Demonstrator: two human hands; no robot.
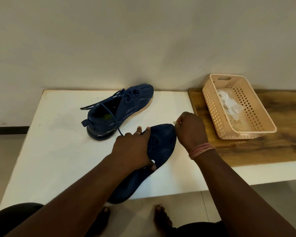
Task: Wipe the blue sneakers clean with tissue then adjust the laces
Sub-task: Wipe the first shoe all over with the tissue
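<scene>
White table (61, 168) fills the mid, w/ a wood board (280, 147) on its right side. On the board sits a peach basket (263, 120), crumpled tissues (231, 105) inside. Far-centre on the table lies one shoe (126, 108), laces (116, 115) loose, one end trailing toward the near side.

Near shoe (161, 147) lies toe-far, heel hanging past the near table edge. Left hand (133, 151) grips it across the lace area: fingers curled over the top, thumb pressed on the near side, steadying it. Right hand (190, 129) is at the toe tip, fingers bunched and pinching a small pale scrap, prob. the tissue (174, 122); only a sliver shows, so can't be fully sure.

Step in hand, as I read it: wiping, working the toe of the near shoe. Lace adjusting not begun; far shoe's laces are untied.

Next move prob. needs: keep the left hold firm so the overhanging shoe doesn't tip off, sweep the tissue along the sides and sole edge, turning the shoe as needed. Fresh tissue is close by in the basket, just right of the wiping hand.
</scene>
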